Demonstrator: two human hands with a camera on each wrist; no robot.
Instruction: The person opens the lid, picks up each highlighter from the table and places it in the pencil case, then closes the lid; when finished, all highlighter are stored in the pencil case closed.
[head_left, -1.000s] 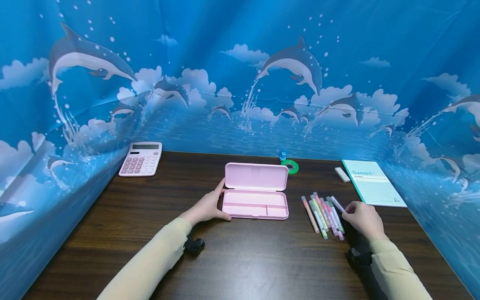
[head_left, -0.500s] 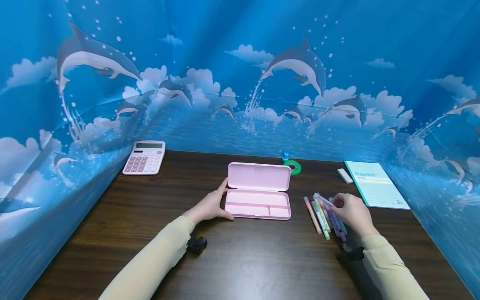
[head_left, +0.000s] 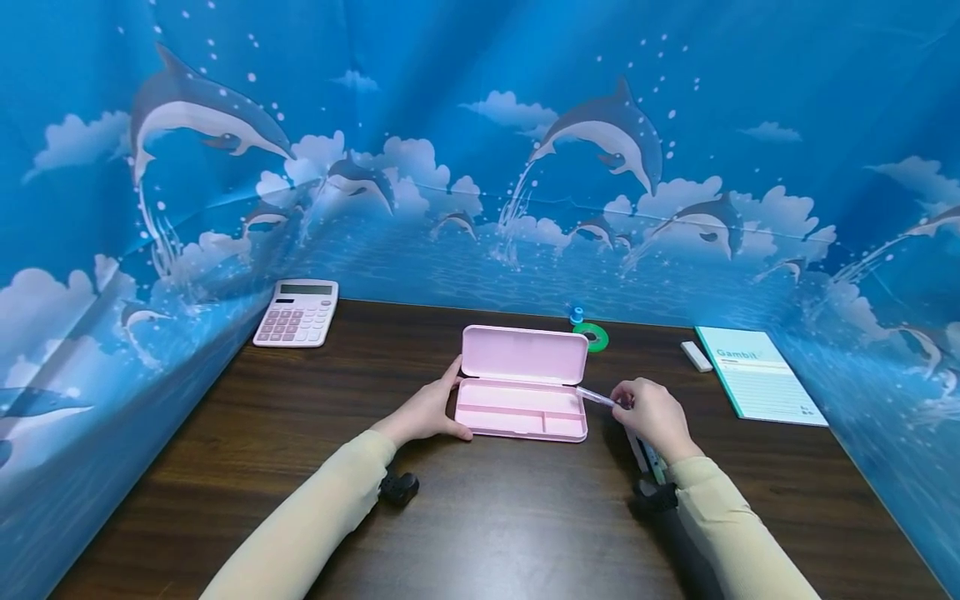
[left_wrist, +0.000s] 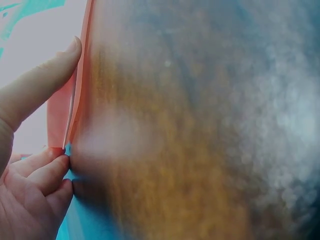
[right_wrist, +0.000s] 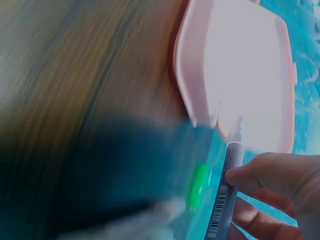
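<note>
A pink pencil case [head_left: 495, 393] lies with its lid raised; its compartments hold nothing visible. My left hand [head_left: 426, 411] grips the case's left end, thumb at the front corner and fingers by the hinge. In the left wrist view the thumb [left_wrist: 60, 62] lies along the pink edge. My right hand [head_left: 652, 412] pinches a pale purple marker [right_wrist: 223, 200] with a clear cap and a barcode. In the head view this marker's far end reaches the right rim of the case. Several other markers [head_left: 647, 457] lie under the right hand, mostly hidden by it.
Behind the case stand a green tape roll [head_left: 602, 342] and a small blue bottle-like thing [head_left: 577, 316]. An eraser [head_left: 697, 357] and a notepad [head_left: 761, 375] lie at right, a calculator [head_left: 297, 314] at back left. A dolphin-print cloth [head_left: 480, 167] borders the brown table [head_left: 510, 517].
My right hand has carried the marker leftward from the pile to the pencil case's right rim. My left hand stays on the case; the whole head view has shifted slightly.
</note>
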